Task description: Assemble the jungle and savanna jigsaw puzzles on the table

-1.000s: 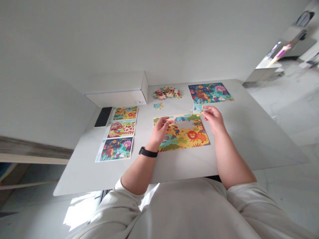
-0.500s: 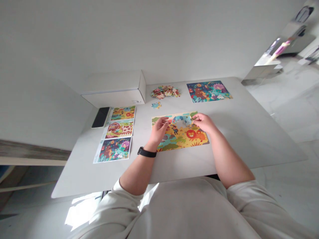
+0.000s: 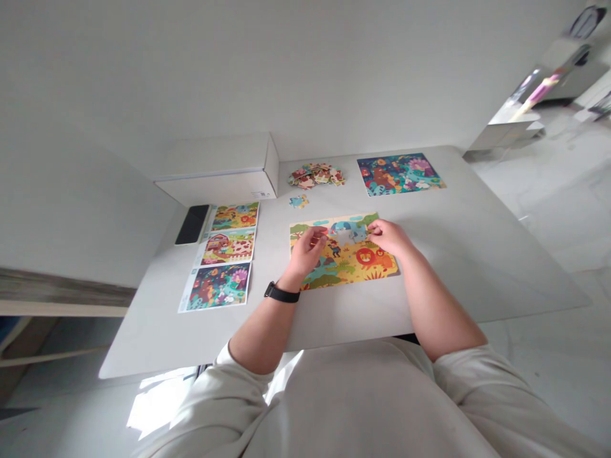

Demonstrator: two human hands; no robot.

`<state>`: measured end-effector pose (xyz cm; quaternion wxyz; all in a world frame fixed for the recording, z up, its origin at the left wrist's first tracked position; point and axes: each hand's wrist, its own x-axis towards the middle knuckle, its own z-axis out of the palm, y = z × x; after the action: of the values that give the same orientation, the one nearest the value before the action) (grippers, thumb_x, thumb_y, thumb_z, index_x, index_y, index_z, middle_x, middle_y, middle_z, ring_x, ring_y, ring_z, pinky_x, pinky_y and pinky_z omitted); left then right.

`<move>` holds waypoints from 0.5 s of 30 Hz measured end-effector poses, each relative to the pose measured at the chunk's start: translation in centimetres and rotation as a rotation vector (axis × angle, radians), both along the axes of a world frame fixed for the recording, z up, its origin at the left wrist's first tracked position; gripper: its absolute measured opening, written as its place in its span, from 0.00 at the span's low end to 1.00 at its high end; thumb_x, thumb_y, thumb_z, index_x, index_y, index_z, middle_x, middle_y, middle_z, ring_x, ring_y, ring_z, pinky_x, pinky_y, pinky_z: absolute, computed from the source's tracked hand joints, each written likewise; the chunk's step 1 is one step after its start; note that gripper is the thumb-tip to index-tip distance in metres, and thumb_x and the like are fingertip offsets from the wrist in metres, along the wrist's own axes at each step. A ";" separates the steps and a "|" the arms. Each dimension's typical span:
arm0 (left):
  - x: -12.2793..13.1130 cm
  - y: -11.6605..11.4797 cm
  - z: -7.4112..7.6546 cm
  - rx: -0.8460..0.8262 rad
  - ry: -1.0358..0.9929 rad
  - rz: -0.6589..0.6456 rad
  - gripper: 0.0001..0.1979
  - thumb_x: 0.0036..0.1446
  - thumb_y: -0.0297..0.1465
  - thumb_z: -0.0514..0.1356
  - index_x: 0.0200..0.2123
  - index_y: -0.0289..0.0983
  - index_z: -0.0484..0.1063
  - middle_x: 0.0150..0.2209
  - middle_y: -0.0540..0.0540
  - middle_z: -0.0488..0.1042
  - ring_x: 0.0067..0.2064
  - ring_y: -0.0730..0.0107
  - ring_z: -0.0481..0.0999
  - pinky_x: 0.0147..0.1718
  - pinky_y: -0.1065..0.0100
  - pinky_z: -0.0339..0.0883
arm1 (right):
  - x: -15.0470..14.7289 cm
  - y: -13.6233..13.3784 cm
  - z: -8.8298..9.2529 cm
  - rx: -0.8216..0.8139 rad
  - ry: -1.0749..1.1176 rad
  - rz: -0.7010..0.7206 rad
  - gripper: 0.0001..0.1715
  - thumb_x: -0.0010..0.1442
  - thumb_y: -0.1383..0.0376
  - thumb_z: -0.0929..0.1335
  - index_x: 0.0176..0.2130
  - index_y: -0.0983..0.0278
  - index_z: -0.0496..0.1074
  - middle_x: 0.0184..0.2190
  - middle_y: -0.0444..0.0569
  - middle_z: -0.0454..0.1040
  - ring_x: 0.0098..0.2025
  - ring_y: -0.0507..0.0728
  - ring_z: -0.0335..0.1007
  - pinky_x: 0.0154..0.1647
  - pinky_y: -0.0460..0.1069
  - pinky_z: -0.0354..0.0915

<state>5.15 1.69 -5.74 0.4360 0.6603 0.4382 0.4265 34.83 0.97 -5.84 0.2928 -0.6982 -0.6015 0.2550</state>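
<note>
A savanna jigsaw puzzle [image 3: 353,262] with lions and a blue elephant lies before me on the table. A bare grey gap shows in its upper middle, under the elephant. My left hand [image 3: 306,251], with a black band on its wrist, is over the puzzle's left part; its fingers are loosely bent and apart, with nothing visible in them. At the puzzle's upper right edge, my right hand [image 3: 389,237] pinches a jigsaw piece [image 3: 366,232] between thumb and fingers, mostly hidden by the fingertips. A loose blue and yellow piece pair [image 3: 299,201] lies beyond the puzzle.
A heap of loose jigsaw pieces [image 3: 316,176] lies near the wall. Right of it is an assembled dark forest puzzle [image 3: 400,175]. On the left are a white box [image 3: 214,186], a black phone [image 3: 192,224] and a sheet with three pictures [image 3: 227,248].
My left hand has shifted slightly right, its fingers curling a little more. The fingers of my right hand have moved only slightly at the puzzle's upper right.
</note>
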 end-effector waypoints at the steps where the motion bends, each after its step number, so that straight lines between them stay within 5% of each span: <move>1: 0.0 -0.1 0.1 0.011 0.016 -0.005 0.14 0.69 0.38 0.63 0.53 0.40 0.78 0.43 0.44 0.83 0.41 0.67 0.81 0.40 0.67 0.75 | -0.1 -0.1 0.1 0.001 -0.013 0.003 0.12 0.55 0.69 0.78 0.40 0.56 0.80 0.33 0.44 0.84 0.35 0.59 0.79 0.41 0.53 0.71; 9: 0.2 -0.7 0.4 0.117 0.116 -0.073 0.14 0.72 0.35 0.61 0.56 0.40 0.77 0.47 0.43 0.84 0.44 0.67 0.83 0.42 0.67 0.77 | -0.4 -0.4 1.4 -0.009 -0.088 -0.017 0.12 0.57 0.71 0.78 0.40 0.56 0.82 0.37 0.48 0.85 0.40 0.62 0.80 0.46 0.55 0.72; 15: 1.8 -1.4 2.0 0.395 0.287 -0.135 0.11 0.74 0.33 0.60 0.54 0.41 0.79 0.51 0.42 0.83 0.51 0.63 0.83 0.55 0.59 0.78 | 0.0 -0.6 2.6 -0.031 -0.197 -0.016 0.14 0.65 0.73 0.73 0.48 0.58 0.83 0.43 0.48 0.86 0.46 0.59 0.81 0.50 0.51 0.71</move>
<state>6.91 0.34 -3.70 0.2595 0.8143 0.3587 0.3755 34.82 0.37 -3.19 0.2235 -0.7291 -0.6177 0.1920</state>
